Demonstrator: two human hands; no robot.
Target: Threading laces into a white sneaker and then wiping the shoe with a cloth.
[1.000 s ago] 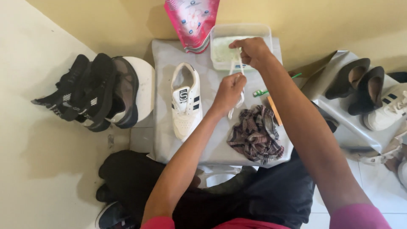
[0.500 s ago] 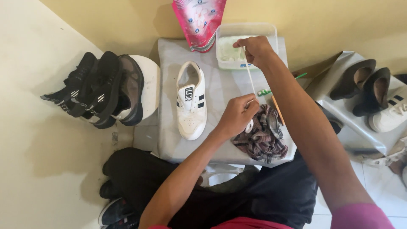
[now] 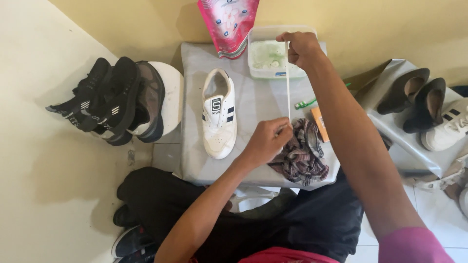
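Observation:
A white shoelace (image 3: 288, 92) is stretched taut between my two hands. My right hand (image 3: 300, 47) pinches its far end over a clear tub (image 3: 258, 73) of cloudy soapy water. My left hand (image 3: 265, 141) pinches the near end just above a crumpled plaid cloth (image 3: 304, 158). A white sneaker (image 3: 219, 114) with dark stripes and no lace lies on the grey table (image 3: 195, 160), left of my left hand.
A pink patterned pouch (image 3: 229, 24) stands behind the sneaker. A green toothbrush (image 3: 307, 103) and an orange block (image 3: 319, 124) lie by the cloth. Black shoes (image 3: 109, 100) rest on a white stool at left; dark heels (image 3: 414, 100) and a white sneaker (image 3: 446, 126) sit at right.
My left hand has slid along the lace toward me and now sits by the cloth, while my right hand stays over the tub. The lace is drawn out longer.

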